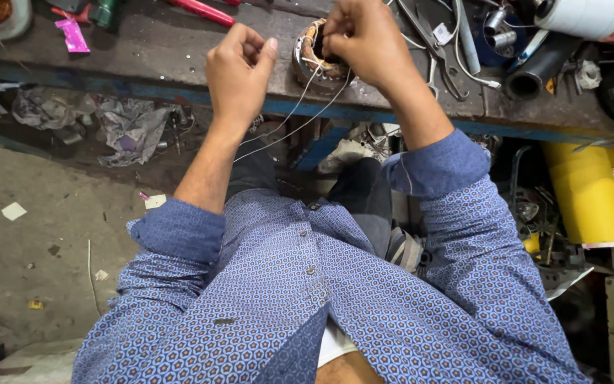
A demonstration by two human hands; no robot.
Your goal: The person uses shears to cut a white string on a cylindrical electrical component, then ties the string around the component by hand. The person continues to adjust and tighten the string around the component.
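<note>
We find the right hand (367,39) closed, its fingers bunched on the top of a round metal motor stator with copper-coloured windings (314,57), which sits on the edge of the worn dark workbench with a blue-painted front rail (179,50). The fingertips press into the winding area; exactly what they pinch there is hidden by the hand itself. The left hand (239,71) is held just beside the stator, apart from it, fingers curled shut with the thumb laid against the forefinger, gripping a thin pale thread (289,117). Two strands of that thread run from the stator down and leftward, passing behind the left wrist toward the lap (their far ends are not visible).

Both forearms are bare below rolled cuffs of a blue patterned shirt (307,299).

Further out on the bench, we note grey steel pliers (428,39) lying just to the right of the right hand, a black rubber tube section (538,71) beyond them, and a large white spool (584,14) at the top right corner. A red-handled tool (200,11) lies at the top, left of the stator, and a pink scrap (72,35) lies near the far left. Under the bench we see crumpled grey rags (129,128), and a yellow sheet (591,192) stands at the right.
</note>
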